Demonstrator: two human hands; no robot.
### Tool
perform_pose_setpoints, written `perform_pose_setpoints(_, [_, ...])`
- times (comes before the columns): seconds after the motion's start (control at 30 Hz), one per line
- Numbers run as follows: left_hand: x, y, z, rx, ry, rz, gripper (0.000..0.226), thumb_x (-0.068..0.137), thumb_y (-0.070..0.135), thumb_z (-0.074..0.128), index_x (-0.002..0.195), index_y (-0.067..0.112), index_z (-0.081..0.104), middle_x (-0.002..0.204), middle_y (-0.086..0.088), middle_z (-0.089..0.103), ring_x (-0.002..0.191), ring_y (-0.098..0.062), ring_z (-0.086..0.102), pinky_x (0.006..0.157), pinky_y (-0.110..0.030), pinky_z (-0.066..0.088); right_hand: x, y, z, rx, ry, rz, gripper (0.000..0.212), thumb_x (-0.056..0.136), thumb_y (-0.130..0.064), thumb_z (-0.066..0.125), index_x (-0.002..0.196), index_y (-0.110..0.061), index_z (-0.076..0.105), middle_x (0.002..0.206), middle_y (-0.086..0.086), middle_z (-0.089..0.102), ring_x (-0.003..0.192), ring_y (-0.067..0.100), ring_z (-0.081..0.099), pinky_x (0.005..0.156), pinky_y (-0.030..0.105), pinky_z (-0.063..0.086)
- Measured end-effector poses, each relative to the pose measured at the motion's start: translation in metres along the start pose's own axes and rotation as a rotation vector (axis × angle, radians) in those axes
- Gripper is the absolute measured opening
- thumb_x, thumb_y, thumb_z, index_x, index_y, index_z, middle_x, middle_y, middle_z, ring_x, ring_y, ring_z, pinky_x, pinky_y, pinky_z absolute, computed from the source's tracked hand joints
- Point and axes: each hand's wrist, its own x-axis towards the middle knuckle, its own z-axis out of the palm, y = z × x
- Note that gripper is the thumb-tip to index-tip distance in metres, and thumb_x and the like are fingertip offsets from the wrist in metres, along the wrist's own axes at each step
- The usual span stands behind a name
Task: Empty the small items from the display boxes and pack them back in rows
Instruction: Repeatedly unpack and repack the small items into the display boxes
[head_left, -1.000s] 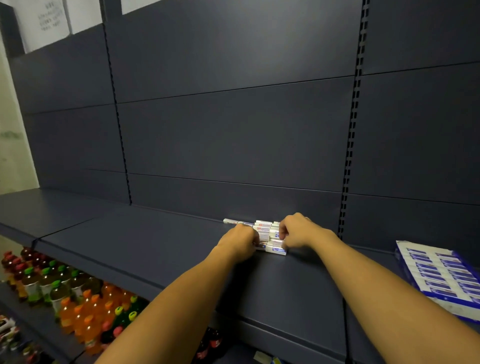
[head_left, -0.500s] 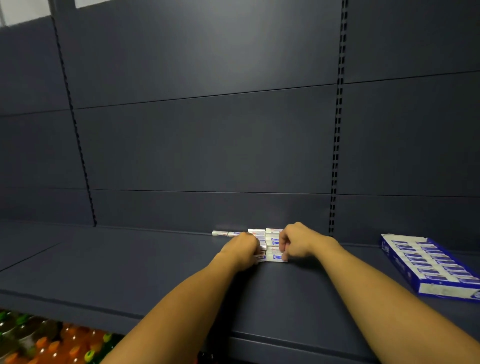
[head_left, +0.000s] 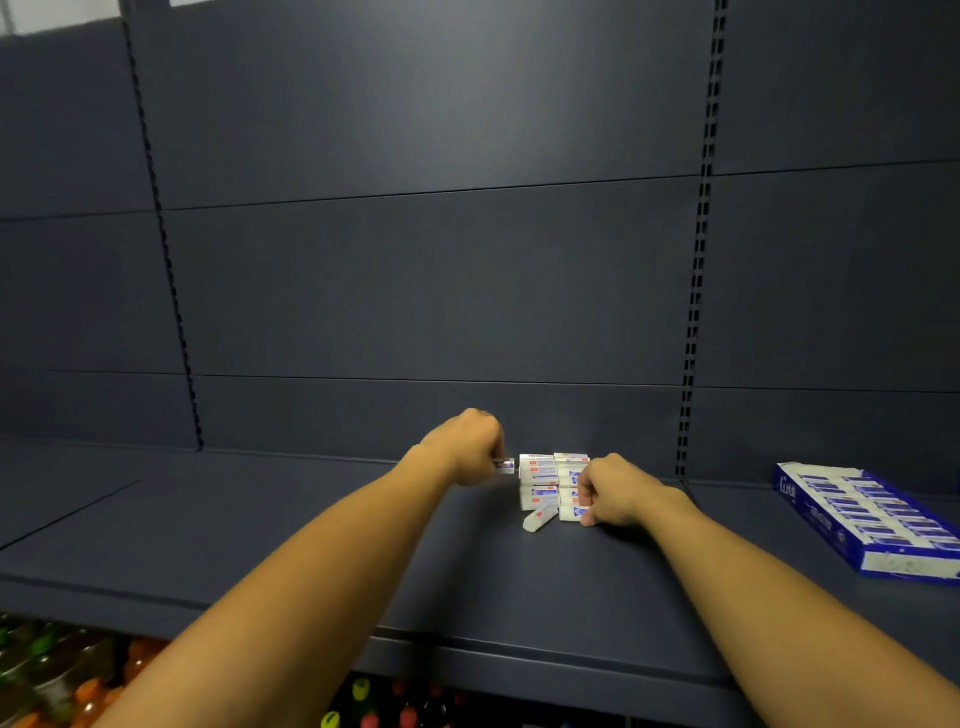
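Pinching one eraser, the left hand is curling shut; the right hand is gripping the stack, probably light, stiff, easily toppled

I note a dark grey shelf running the frame's width, matching back panels above it, slotted uprights dividing the bays, bottles with coloured caps on the tier below, blurred, possibly soft drinks, pale wall strip top left
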Motion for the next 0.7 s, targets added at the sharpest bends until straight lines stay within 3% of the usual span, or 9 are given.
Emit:
perform_pose_setpoints(0.17, [-0.012, -0.015, -0.014, 0.036, -0.011, -0.011, 0.015, 0.088, 0.010, 0.063, 0.100, 0.011, 0.072, 0.103, -0.007, 0.065, 0.088, -0.027, 0.064, 0.079, -0.042, 0.059, -0.011, -0.004, -0.003, -0.003, 0.046, 0.042, 0.019, 0.077, -0.021, 0.083, 0.088, -0.015, 0.069, 0.096, 0.000, 0.065, 0.088, 0.020, 0.064, 0.076, 0.033, 0.055])
perform_pose_setpoints(0.3, [-0.015, -0.019, -0.010, 0.042, -0.001, 0.014, 0.013, 0.089, 0.011, 0.061, 0.100, 0.012, 0.068, 0.102, -0.007, 0.065, 0.087, -0.027, 0.063, 0.075, -0.040, 0.057, -0.029, -0.001, -0.020, 0.028, 0.130, 0.080, 0.011, 0.078, -0.017, 0.076, 0.081, -0.014, 0.066, 0.094, 0.005, 0.064, 0.086, 0.024, 0.065, 0.077, 0.037, 0.057])
perform_pose_setpoints(0.53, [-0.011, 0.005, -0.003, -0.012, 0.024, 0.081, 0.010, 0.089, 0.010, 0.060, 0.097, 0.014, 0.063, 0.105, -0.007, 0.064, 0.090, -0.027, 0.063, 0.079, -0.042, 0.057, -0.082, 0.035, -0.049, 0.005, 0.246, 0.210, 0.013, 0.079, -0.009, 0.064, 0.076, -0.021, 0.059, 0.090, 0.003, 0.064, 0.082, 0.025, 0.064, 0.069, 0.034, 0.054])
perform_pose_setpoints(0.6, [-0.009, 0.021, 0.001, -0.011, 0.024, 0.130, 0.012, 0.089, 0.009, 0.059, 0.099, 0.014, 0.062, 0.108, -0.008, 0.064, 0.092, -0.028, 0.062, 0.076, -0.039, 0.055, -0.101, 0.048, -0.050, 0.011, 0.264, 0.238, 0.018, 0.079, -0.006, 0.063, 0.082, -0.024, 0.062, 0.092, 0.001, 0.066, 0.082, 0.022, 0.064, 0.070, 0.031, 0.053])
perform_pose_setpoints(0.7, [-0.004, 0.051, 0.006, -0.017, 0.004, 0.210, 0.024, 0.091, 0.010, 0.058, 0.114, 0.015, 0.064, 0.117, -0.008, 0.061, 0.099, -0.028, 0.062, 0.078, -0.038, 0.052, -0.131, 0.070, -0.048, -0.014, 0.272, 0.303, 0.030, 0.083, -0.007, 0.068, 0.109, -0.022, 0.071, 0.106, 0.001, 0.069, 0.096, 0.019, 0.065, 0.085, 0.030, 0.052])
